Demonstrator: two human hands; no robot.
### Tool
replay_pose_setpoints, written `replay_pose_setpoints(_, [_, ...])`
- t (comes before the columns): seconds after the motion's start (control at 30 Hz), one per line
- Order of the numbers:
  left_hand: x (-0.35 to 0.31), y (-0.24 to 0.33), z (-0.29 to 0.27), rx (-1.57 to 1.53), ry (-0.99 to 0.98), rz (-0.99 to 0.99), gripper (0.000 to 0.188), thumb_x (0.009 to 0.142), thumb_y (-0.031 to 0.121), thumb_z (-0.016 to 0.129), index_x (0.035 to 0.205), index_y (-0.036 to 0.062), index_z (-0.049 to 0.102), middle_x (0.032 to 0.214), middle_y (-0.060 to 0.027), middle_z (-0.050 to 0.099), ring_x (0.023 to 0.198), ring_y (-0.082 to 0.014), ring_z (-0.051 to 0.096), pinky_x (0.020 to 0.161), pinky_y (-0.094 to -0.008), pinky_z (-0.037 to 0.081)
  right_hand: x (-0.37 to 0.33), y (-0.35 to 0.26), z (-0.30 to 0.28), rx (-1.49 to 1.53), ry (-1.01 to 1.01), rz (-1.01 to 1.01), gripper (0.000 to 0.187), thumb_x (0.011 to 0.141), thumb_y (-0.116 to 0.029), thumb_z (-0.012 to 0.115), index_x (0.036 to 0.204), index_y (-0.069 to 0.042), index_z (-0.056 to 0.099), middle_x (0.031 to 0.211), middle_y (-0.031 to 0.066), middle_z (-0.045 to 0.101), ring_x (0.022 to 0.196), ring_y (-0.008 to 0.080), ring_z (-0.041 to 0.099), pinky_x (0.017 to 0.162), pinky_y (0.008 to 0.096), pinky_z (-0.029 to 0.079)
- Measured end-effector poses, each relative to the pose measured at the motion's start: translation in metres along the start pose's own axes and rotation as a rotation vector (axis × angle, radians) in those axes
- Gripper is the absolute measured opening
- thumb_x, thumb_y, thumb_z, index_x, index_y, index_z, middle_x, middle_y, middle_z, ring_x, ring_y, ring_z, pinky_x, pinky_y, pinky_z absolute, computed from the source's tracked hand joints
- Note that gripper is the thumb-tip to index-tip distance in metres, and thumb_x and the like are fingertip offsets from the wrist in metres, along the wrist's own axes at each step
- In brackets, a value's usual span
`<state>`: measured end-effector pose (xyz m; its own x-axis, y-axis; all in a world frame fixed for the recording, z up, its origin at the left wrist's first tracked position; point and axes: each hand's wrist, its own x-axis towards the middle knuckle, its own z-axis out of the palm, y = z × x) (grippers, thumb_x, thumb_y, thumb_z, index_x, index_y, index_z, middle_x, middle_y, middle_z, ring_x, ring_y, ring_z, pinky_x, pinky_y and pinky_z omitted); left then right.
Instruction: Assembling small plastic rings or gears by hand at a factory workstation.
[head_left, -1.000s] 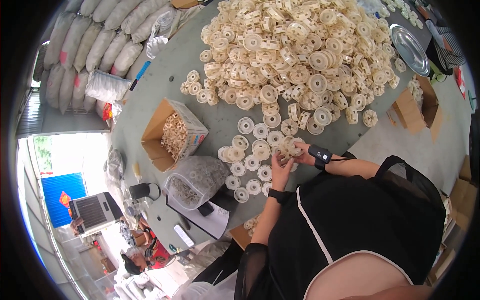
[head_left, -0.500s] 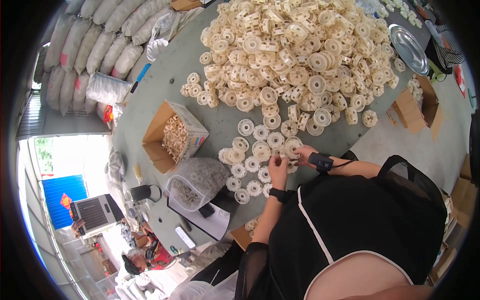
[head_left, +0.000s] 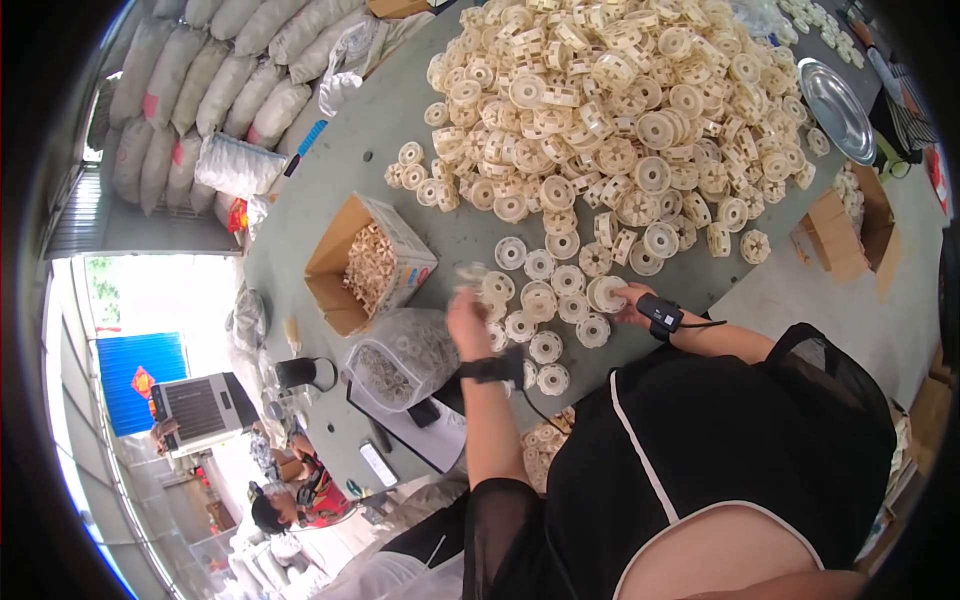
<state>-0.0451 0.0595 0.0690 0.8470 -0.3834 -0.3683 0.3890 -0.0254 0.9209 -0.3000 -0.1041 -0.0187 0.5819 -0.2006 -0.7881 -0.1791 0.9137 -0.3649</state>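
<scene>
My right hand (head_left: 633,302) grips the edge of a round, cream plastic wheel-like part (head_left: 605,293) at the right of a loose group of such parts. My left hand (head_left: 466,322) is over the left side of this group, near a pale disc (head_left: 498,287). Its fingers are smeared by motion, and a blurred pale shape shows at their tips, too unclear to name. Between and below the hands, several flat white rings (head_left: 546,347) lie on the grey-green table (head_left: 310,225). Beyond them rises a big heap of cream wheel-like parts (head_left: 620,110).
Left of the group stand an open carton (head_left: 330,290) of small beige pieces and a clear bag (head_left: 395,365) of grey rings. A metal tray (head_left: 836,110) lies at the far right, above another open carton (head_left: 850,225). Stacked sacks (head_left: 200,90) line the back left; a person (head_left: 290,500) is at lower left.
My left hand has moved left, away from my right hand, to the group's left side. The right hand stays on its wheel-like part. The whole view has shifted slightly.
</scene>
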Motion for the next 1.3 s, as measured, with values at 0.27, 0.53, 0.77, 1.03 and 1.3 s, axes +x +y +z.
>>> replay_pose_setpoints(0.27, [0.041, 0.095, -0.002, -0.554, 0.311, 0.207, 0.024, 0.079, 0.025, 0.048, 0.085, 0.0025, 0.049, 0.08, -0.0071, 0.053, 0.069, -0.0188, 0.053, 0.065, -0.0282, 0.045, -0.004, 0.001, -0.003, -0.001, 0.09, 0.03, 0.056, 0.075, -0.017, 0.055, 0.12, -0.007, 0.023, 0.094, 0.0123, 0.052, 0.074, 0.0223, 0.056, 0.054, 0.0361, 0.047])
replay_pose_setpoints(0.53, [-0.02, -0.092, 0.066, 0.37, -0.252, 0.06, 0.026, 0.074, 0.015, 0.057, 0.095, 0.0023, 0.051, 0.086, -0.0081, 0.055, 0.074, -0.0178, 0.054, 0.066, -0.0281, 0.044, 0.018, 0.005, -0.03, -0.647, 0.303, -0.165, 0.044, 0.069, -0.022, 0.054, 0.104, 0.002, 0.042, 0.09, 0.0131, 0.053, 0.071, 0.0199, 0.055, 0.051, 0.0324, 0.047])
replay_pose_setpoints(0.77, [-0.096, -0.087, 0.12, 1.216, -0.805, 0.685, 0.063, 0.058, 0.017, 0.067, 0.114, 0.012, 0.039, 0.12, -0.0151, 0.033, 0.115, -0.0312, 0.029, 0.093, -0.0469, 0.023, 0.002, 0.005, -0.006, -0.578, 0.204, -0.267, 0.049, 0.067, -0.022, 0.053, 0.105, 0.008, 0.044, 0.101, 0.0224, 0.051, 0.092, 0.0332, 0.051, 0.077, 0.0335, 0.041])
replay_pose_setpoints(1.03, [-0.062, -0.093, 0.068, 1.481, -0.494, 0.597, 0.065, 0.056, 0.018, 0.067, 0.115, 0.0116, 0.04, 0.12, -0.0188, 0.032, 0.111, -0.0337, 0.03, 0.09, -0.0449, 0.025, 0.022, 0.013, -0.004, -0.716, 0.02, -0.075, 0.051, 0.074, -0.018, 0.048, 0.121, -0.005, 0.032, 0.115, 0.0128, 0.041, 0.098, 0.0231, 0.047, 0.069, 0.0354, 0.045])
replay_pose_setpoints(1.3, [-0.057, -0.085, 0.129, 1.198, -0.606, 0.822, 0.064, 0.056, 0.022, 0.068, 0.111, 0.0073, 0.041, 0.109, -0.0137, 0.043, 0.1, -0.0308, 0.041, 0.084, -0.0376, 0.032, -0.003, -0.019, -0.031, -0.376, 0.062, 0.036, 0.036, 0.078, -0.021, 0.045, 0.107, -0.001, 0.043, 0.101, 0.0157, 0.051, 0.077, 0.0252, 0.057, 0.063, 0.0341, 0.047])
